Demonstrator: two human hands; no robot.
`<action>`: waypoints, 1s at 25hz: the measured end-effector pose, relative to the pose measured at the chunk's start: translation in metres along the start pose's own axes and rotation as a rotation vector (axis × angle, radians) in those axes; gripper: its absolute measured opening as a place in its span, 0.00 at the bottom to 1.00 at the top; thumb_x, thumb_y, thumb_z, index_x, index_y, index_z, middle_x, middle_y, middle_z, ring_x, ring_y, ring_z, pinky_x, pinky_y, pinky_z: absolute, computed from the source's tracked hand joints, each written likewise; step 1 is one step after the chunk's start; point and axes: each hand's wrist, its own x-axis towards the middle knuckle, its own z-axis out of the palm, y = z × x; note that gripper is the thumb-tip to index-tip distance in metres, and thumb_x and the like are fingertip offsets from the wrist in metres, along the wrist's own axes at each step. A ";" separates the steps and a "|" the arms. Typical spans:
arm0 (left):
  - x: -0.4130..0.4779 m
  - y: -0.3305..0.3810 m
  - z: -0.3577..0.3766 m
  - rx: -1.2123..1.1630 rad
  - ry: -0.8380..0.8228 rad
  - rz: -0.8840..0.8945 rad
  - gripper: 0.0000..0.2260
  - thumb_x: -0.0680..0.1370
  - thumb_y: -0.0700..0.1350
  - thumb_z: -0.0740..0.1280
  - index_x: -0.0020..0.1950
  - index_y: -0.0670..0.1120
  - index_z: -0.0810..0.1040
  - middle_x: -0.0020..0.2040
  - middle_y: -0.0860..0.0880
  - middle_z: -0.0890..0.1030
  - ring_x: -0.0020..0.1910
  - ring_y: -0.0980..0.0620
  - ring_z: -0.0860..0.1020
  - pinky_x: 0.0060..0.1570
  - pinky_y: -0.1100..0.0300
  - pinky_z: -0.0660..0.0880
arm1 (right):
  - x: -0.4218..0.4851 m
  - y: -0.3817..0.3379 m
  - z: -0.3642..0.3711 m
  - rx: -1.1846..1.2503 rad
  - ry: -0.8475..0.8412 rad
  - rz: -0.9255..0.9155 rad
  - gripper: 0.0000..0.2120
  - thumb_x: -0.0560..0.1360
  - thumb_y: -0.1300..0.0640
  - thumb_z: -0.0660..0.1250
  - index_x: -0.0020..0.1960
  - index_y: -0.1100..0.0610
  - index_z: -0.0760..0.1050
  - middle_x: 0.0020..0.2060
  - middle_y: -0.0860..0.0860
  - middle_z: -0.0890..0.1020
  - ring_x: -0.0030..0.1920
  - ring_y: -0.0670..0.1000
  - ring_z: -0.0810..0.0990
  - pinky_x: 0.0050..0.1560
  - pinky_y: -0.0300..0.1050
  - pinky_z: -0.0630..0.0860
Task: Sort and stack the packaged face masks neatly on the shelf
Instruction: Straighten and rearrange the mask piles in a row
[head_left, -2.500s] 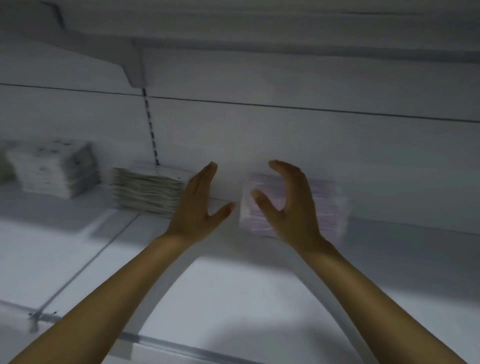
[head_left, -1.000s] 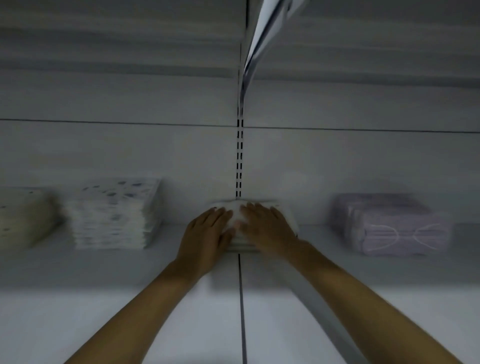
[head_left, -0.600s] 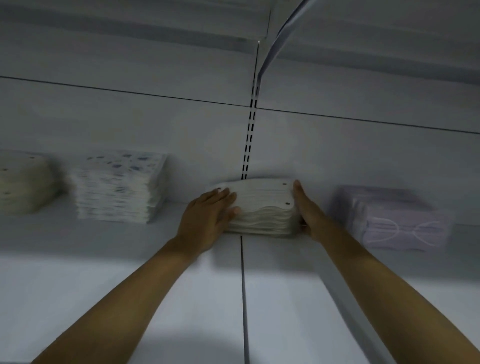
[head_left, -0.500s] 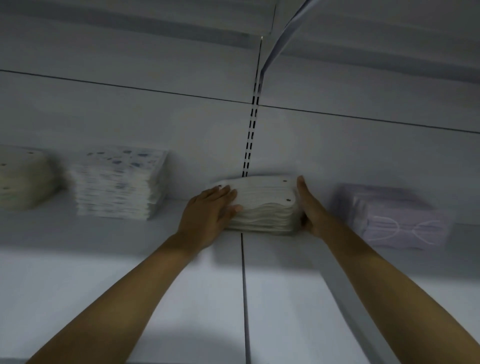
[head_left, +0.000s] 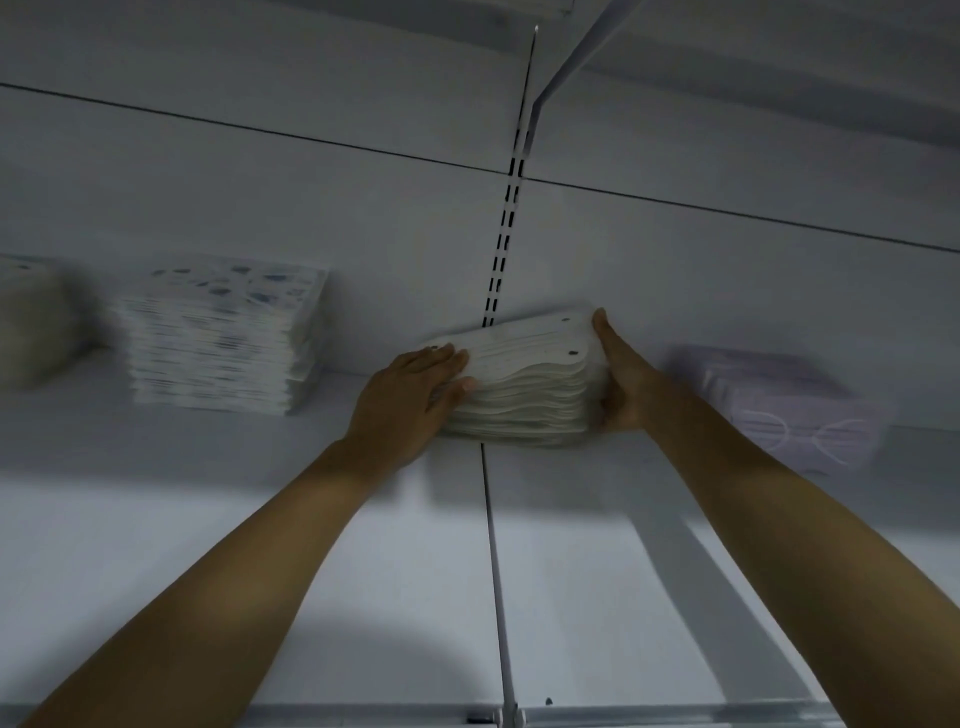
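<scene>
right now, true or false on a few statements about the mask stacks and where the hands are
1. Both hands are on the white stack. True: the left hand holds its left end, the right hand its right end.
2. The purple stack lies left of the white stack. False: it lies to the right.
3. The white stack sits across the seam in the shelf. True.
4. The speckled stack touches the white stack. False: bare shelf lies between them.
5. The right hand holds one pack up in the air. False: it grips the stack, which rests on the shelf.
</scene>
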 end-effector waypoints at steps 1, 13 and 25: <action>0.000 0.000 -0.001 -0.014 -0.012 -0.012 0.30 0.76 0.66 0.48 0.73 0.54 0.68 0.73 0.54 0.67 0.73 0.54 0.63 0.69 0.62 0.55 | -0.004 -0.002 0.000 0.014 -0.026 -0.019 0.47 0.63 0.23 0.60 0.65 0.60 0.74 0.58 0.59 0.81 0.56 0.59 0.80 0.51 0.56 0.79; -0.001 0.003 -0.016 -0.079 -0.021 0.068 0.28 0.78 0.64 0.48 0.66 0.50 0.76 0.66 0.54 0.76 0.65 0.52 0.71 0.66 0.59 0.66 | 0.000 -0.003 0.001 -0.355 -0.145 -0.126 0.42 0.53 0.48 0.84 0.63 0.61 0.77 0.53 0.58 0.84 0.53 0.57 0.82 0.57 0.56 0.78; 0.017 -0.050 -0.008 -0.660 -0.360 -0.423 0.70 0.49 0.69 0.79 0.78 0.46 0.43 0.75 0.49 0.62 0.71 0.51 0.66 0.66 0.54 0.71 | -0.022 0.059 -0.013 -0.114 -0.365 -0.624 0.22 0.64 0.67 0.76 0.57 0.58 0.79 0.53 0.57 0.84 0.55 0.57 0.82 0.47 0.47 0.80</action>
